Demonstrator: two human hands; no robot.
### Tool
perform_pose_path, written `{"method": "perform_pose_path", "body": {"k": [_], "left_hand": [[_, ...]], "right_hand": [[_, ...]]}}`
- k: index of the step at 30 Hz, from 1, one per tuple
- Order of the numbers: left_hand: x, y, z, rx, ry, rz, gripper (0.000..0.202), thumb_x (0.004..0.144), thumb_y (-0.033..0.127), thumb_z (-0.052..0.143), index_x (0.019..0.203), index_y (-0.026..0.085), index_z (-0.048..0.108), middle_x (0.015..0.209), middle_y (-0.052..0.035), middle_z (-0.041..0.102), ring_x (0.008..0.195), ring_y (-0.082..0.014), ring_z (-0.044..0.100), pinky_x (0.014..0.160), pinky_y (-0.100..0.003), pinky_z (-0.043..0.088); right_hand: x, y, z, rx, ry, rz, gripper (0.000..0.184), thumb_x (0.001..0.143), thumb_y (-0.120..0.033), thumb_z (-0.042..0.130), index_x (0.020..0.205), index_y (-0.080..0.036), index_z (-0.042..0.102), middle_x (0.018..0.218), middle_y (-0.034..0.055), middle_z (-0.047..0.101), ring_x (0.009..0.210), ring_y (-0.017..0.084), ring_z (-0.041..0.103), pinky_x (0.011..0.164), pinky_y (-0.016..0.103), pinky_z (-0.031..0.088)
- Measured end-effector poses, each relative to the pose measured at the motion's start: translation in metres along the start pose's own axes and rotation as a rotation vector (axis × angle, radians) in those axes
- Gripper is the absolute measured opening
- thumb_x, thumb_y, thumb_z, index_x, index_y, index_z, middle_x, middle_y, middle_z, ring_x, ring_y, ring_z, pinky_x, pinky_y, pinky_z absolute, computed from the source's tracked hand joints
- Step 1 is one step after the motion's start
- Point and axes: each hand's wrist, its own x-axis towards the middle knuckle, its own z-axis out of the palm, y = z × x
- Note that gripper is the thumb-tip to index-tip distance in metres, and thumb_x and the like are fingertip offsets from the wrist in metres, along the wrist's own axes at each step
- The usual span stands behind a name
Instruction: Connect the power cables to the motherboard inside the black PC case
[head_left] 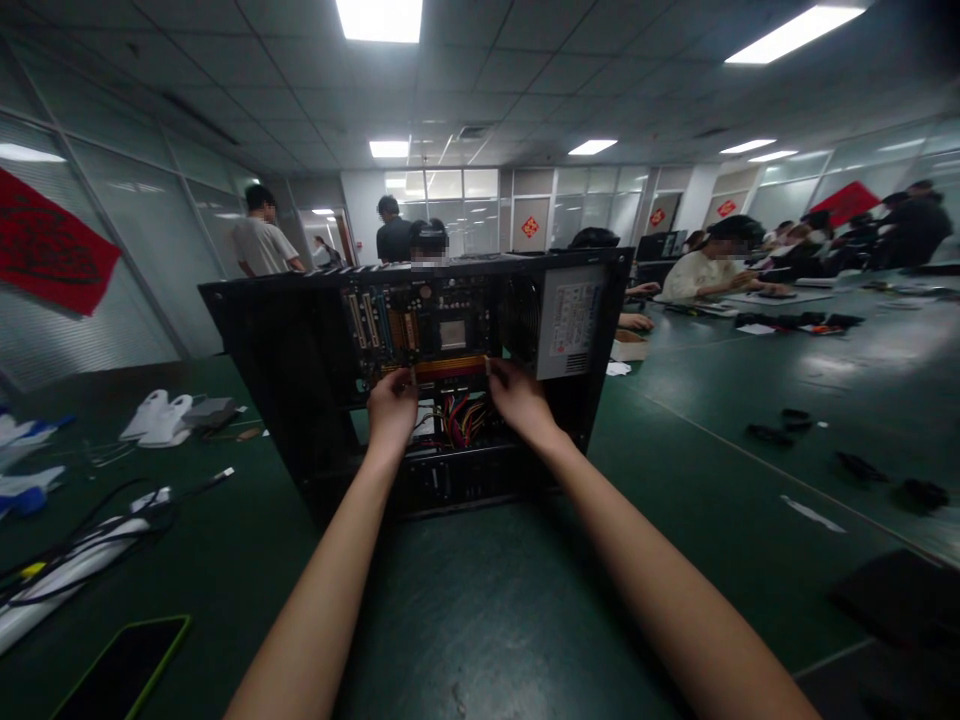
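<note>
Green table (465,610), black computer case (465,482).

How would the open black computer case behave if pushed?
The case is probably stiff, given its boxy shape. The grey rectangular power supply at its upper right likely makes that end heavier. Standing upright on the glossy green table, it might slide or tip.

Green-rimmed phone (124,672) on table (465,610); red banner (52,245) at left.

No wording legible. White printed label (570,312) on silver metal power-supply box (548,362), black metal computer case (289,370): print too small. Red diamond-shaped paper sign (529,227), far grey door (519,242): character unclear.
</note>
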Motion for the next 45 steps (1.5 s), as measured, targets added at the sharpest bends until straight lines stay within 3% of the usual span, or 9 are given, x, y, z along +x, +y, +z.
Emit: {"method": "perform_pose_path", "body": {"k": [6, 10, 13, 17, 23, 27, 31, 35, 45], "left_hand": [[0.0, 0.0, 0.002, -0.021, 0.008, -0.008, 0.035, 0.075, 0.011, 0.059, 0.109, 0.014, 0.07, 0.108, -0.0113, 0.074, 0.098, -0.0229, 0.071, 0.093, -0.036, 0.055], [-0.001, 0.0, 0.003, -0.023, 0.009, -0.005, 0.032, 0.076, 0.012, 0.06, 0.106, 0.015, 0.07, 0.105, -0.0108, 0.075, 0.094, -0.0234, 0.071, 0.091, -0.037, 0.056], [0.0, -0.001, 0.003, -0.009, 0.01, 0.003, 0.032, 0.076, 0.011, 0.06, 0.106, 0.014, 0.07, 0.106, -0.0112, 0.074, 0.093, -0.0238, 0.071, 0.09, -0.037, 0.056], [-0.004, 0.004, 0.0, 0.089, 0.001, 0.044, 0.033, 0.079, 0.011, 0.057, 0.111, 0.014, 0.069, 0.111, -0.0128, 0.072, 0.101, -0.025, 0.069, 0.094, -0.037, 0.054], [-0.041, 0.036, -0.006, 0.593, -0.019, 0.32, 0.047, 0.085, 0.018, 0.055, 0.132, 0.016, 0.058, 0.134, -0.0187, 0.058, 0.119, -0.033, 0.059, 0.095, -0.043, 0.05], [-0.074, 0.045, 0.007, 0.732, -0.124, 0.531, 0.028, 0.094, 0.026, 0.046, 0.111, 0.018, 0.067, 0.113, -0.0149, 0.067, 0.103, -0.0283, 0.063, 0.084, -0.037, 0.048], [-0.095, 0.03, 0.024, 0.791, -0.264, 0.664, 0.042, 0.099, 0.034, 0.039, 0.083, 0.018, 0.073, 0.085, -0.0128, 0.071, 0.083, -0.0248, 0.065, 0.071, -0.034, 0.044], [-0.101, 0.019, 0.032, 0.808, -0.248, 0.679, 0.045, 0.099, 0.034, 0.039, 0.077, 0.017, 0.075, 0.079, -0.0127, 0.072, 0.078, -0.0243, 0.065, 0.067, -0.034, 0.04], [-0.101, 0.02, 0.027, 0.781, -0.214, 0.715, 0.035, 0.093, 0.032, 0.047, 0.071, 0.018, 0.072, 0.076, -0.0105, 0.071, 0.076, -0.023, 0.063, 0.065, -0.033, 0.038]], "right_hand": [[-0.015, -0.03, -0.014, -0.376, -0.069, -0.03, 0.035, 0.098, -0.024, 0.046, 0.125, -0.016, 0.064, 0.124, 0.0149, 0.068, 0.107, 0.028, 0.067, 0.086, 0.034, 0.052], [-0.037, -0.041, -0.018, -0.535, -0.119, -0.01, 0.038, 0.102, -0.034, 0.037, 0.101, -0.019, 0.072, 0.102, 0.0125, 0.074, 0.084, 0.024, 0.071, 0.069, 0.03, 0.047], [-0.058, -0.032, -0.022, -0.595, -0.118, -0.043, 0.053, 0.104, -0.045, 0.03, 0.088, -0.02, 0.073, 0.091, 0.0105, 0.076, 0.077, 0.023, 0.071, 0.062, 0.028, 0.041], [-0.073, -0.008, -0.035, -0.678, -0.232, -0.165, 0.063, 0.099, -0.063, 0.035, 0.079, -0.017, 0.073, 0.084, 0.0118, 0.076, 0.076, 0.024, 0.071, 0.058, 0.027, 0.036], [-0.073, 0.001, -0.046, -0.709, -0.333, -0.254, 0.064, 0.091, -0.074, 0.044, 0.083, -0.017, 0.073, 0.085, 0.013, 0.076, 0.078, 0.024, 0.072, 0.061, 0.025, 0.039], [-0.072, -0.004, -0.043, -0.725, -0.342, -0.202, 0.065, 0.089, -0.075, 0.043, 0.085, -0.019, 0.074, 0.086, 0.0135, 0.076, 0.079, 0.026, 0.073, 0.063, 0.027, 0.044], [-0.072, -0.006, -0.043, -0.733, -0.368, -0.158, 0.061, 0.094, -0.069, 0.041, 0.092, -0.019, 0.076, 0.086, 0.0155, 0.076, 0.081, 0.027, 0.074, 0.067, 0.029, 0.048], [-0.071, -0.011, -0.043, -0.74, -0.375, -0.133, 0.059, 0.095, -0.065, 0.041, 0.092, -0.018, 0.076, 0.087, 0.0177, 0.075, 0.082, 0.029, 0.074, 0.069, 0.032, 0.051], [-0.072, -0.014, -0.036, -0.731, -0.336, -0.104, 0.062, 0.095, -0.064, 0.042, 0.087, -0.013, 0.078, 0.083, 0.0215, 0.074, 0.081, 0.033, 0.075, 0.068, 0.036, 0.054]]}}
